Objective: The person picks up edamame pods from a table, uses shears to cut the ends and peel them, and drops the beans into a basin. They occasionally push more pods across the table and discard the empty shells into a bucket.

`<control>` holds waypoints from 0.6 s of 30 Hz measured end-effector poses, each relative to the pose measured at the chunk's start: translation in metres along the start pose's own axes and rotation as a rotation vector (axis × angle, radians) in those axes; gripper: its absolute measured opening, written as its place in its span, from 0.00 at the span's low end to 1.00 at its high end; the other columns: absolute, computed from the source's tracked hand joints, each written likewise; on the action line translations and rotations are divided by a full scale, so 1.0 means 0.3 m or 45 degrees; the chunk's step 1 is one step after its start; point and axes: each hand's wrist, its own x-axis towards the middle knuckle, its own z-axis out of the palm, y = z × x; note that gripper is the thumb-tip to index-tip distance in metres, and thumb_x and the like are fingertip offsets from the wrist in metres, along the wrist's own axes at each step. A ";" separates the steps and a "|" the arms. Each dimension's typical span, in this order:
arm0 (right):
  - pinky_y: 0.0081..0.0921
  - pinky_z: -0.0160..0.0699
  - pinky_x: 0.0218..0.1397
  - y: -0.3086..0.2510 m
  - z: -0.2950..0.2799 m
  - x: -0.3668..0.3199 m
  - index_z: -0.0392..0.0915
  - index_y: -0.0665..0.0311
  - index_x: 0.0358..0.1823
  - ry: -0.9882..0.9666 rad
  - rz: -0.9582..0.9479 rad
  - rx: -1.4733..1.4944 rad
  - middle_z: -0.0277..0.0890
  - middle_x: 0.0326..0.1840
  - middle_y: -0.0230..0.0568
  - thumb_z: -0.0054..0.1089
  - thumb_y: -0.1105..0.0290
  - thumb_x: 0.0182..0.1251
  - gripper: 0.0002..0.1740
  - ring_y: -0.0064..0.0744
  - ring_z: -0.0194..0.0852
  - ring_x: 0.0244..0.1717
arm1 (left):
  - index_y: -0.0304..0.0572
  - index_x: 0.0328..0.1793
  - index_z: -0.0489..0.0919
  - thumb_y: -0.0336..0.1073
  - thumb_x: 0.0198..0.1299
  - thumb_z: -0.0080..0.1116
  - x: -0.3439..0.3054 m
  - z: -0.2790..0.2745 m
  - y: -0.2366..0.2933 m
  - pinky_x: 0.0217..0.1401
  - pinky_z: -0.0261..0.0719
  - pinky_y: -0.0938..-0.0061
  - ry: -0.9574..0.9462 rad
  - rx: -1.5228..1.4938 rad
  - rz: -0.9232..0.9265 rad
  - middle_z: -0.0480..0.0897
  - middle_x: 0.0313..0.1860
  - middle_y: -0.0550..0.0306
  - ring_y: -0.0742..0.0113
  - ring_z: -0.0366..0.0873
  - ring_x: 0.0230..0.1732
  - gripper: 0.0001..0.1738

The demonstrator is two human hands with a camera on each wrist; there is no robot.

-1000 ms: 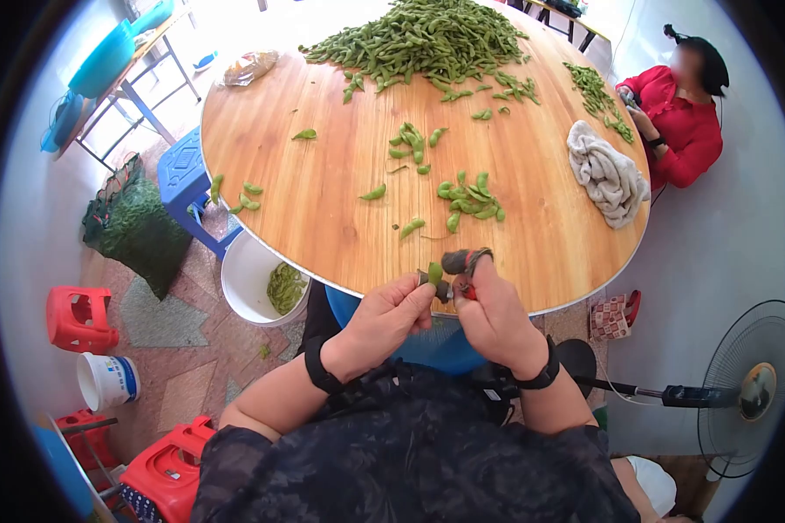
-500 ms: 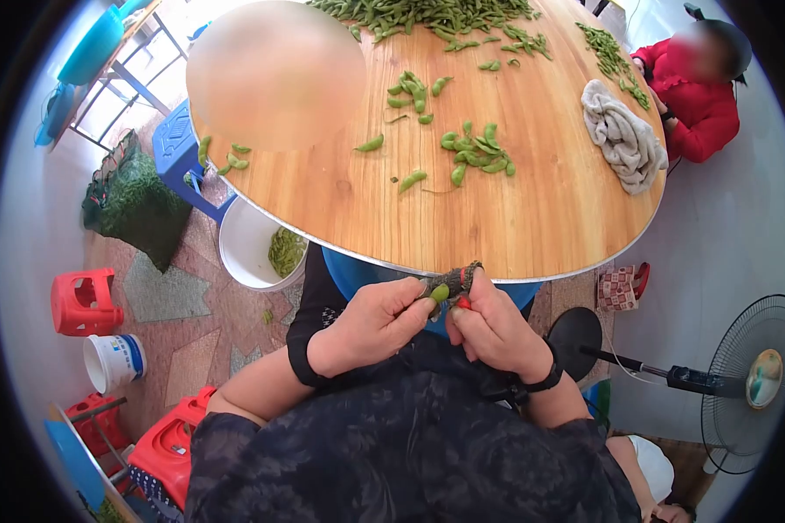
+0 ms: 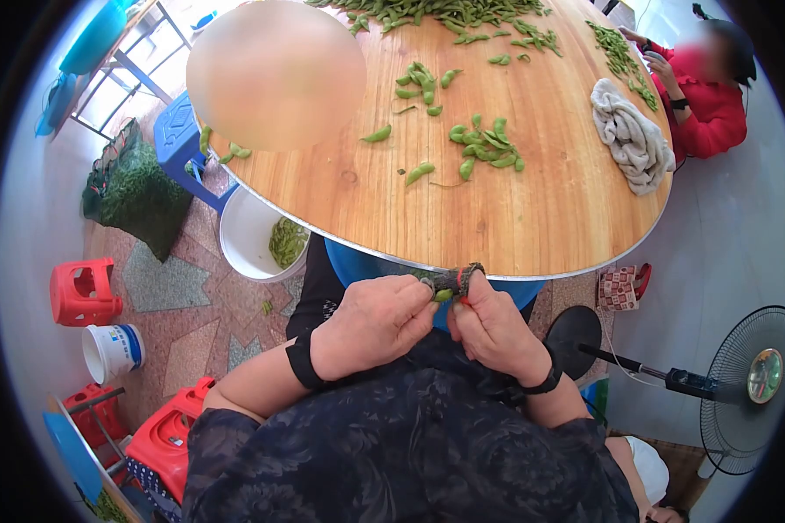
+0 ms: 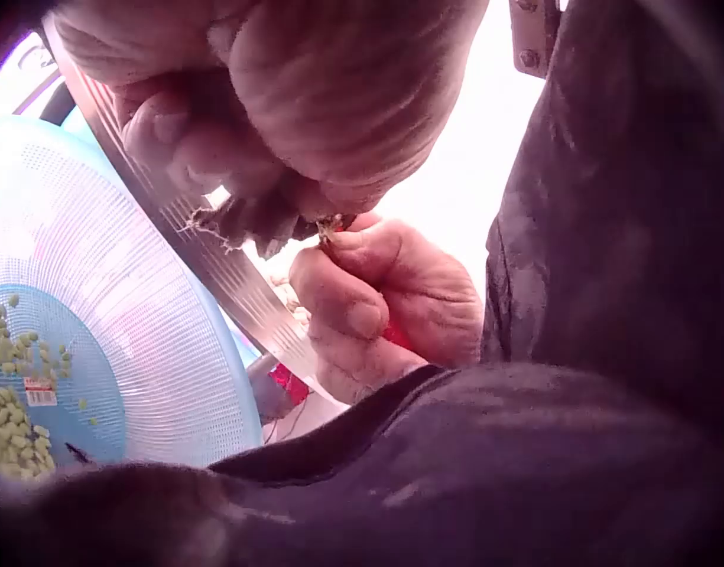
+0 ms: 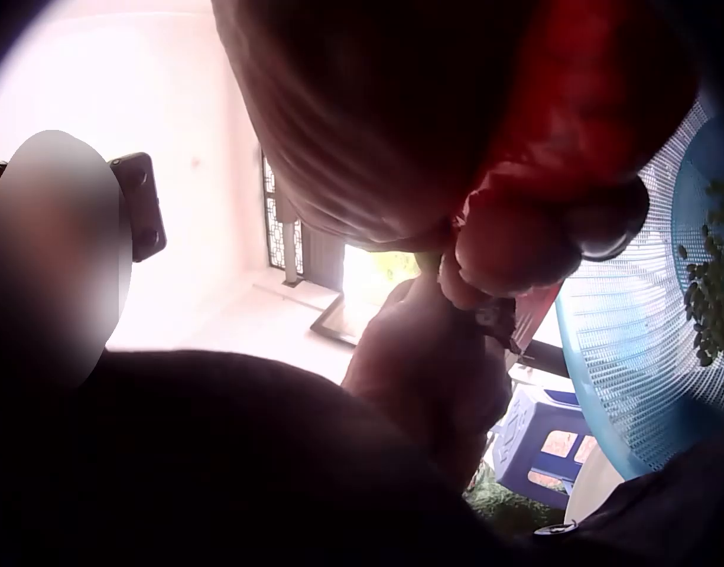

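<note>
We sit at the round wooden desk (image 3: 532, 218), which is strewn with green pods (image 3: 484, 148). A blue basket (image 4: 125, 343) sits below its edge. Just under the rim, our left hand (image 3: 384, 318) pinches one bean pod (image 3: 445, 295). Our right hand (image 3: 493, 327), touching that pod, grips a red tool (image 3: 461, 302).

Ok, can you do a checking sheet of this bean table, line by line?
Surface: round wooden table, bare near its front edge.
Job's things: green pod held just off the table's edge; blue basin below holds shelled beans.
Clutter: loose pods, big pod pile, crumpled towel.
Hands: left hand pinches the pod; right hand grips a red thing, grey-wrapped fingertip at the pod.
Cables: thin cord on the floor near the standing fan.
Surroundings: white bucket of pods, red stools, green sack, a person in red.
</note>
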 end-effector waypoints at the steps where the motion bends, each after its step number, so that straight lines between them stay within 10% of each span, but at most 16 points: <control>1: 0.36 0.74 0.28 0.002 0.002 0.001 0.63 0.67 0.48 0.013 -0.017 0.018 0.72 0.23 0.51 0.44 0.75 0.69 0.08 0.50 0.79 0.26 | 0.37 0.30 0.71 0.32 0.61 0.57 -0.004 0.004 -0.007 0.28 0.72 0.64 0.000 -0.001 -0.002 0.72 0.23 0.49 0.49 0.73 0.26 0.10; 9: 0.30 0.72 0.24 -0.004 -0.008 -0.003 0.65 0.66 0.52 -0.111 0.106 0.357 0.72 0.22 0.41 0.43 0.76 0.70 0.11 0.35 0.75 0.19 | 0.46 0.31 0.71 0.39 0.73 0.47 -0.018 0.045 -0.079 0.25 0.63 0.80 -0.391 -2.216 -1.113 0.67 0.21 0.70 0.79 0.63 0.22 0.14; 11: 0.27 0.71 0.22 0.036 0.004 0.008 0.65 0.66 0.52 -0.116 0.071 0.441 0.72 0.21 0.37 0.42 0.76 0.70 0.11 0.29 0.74 0.18 | 0.45 0.31 0.70 0.39 0.73 0.47 -0.023 0.045 -0.079 0.25 0.62 0.81 -0.462 -2.309 -1.099 0.67 0.21 0.70 0.80 0.61 0.22 0.14; 13: 0.19 0.68 0.19 0.062 0.010 0.027 0.66 0.65 0.52 0.114 -0.708 -0.245 0.72 0.22 0.31 0.39 0.75 0.72 0.10 0.19 0.69 0.16 | 0.45 0.30 0.70 0.39 0.73 0.48 -0.019 0.039 -0.072 0.25 0.61 0.81 -0.546 -2.404 -1.088 0.67 0.21 0.69 0.80 0.60 0.22 0.15; 18: 0.13 0.64 0.16 -0.020 -0.076 0.004 0.66 0.64 0.49 -0.459 0.028 0.421 0.74 0.25 0.32 0.39 0.72 0.75 0.08 0.16 0.66 0.13 | 0.40 0.34 0.74 0.41 0.73 0.49 0.011 -0.035 -0.089 0.28 0.64 0.78 -0.821 -1.283 -0.450 0.68 0.21 0.66 0.77 0.64 0.24 0.15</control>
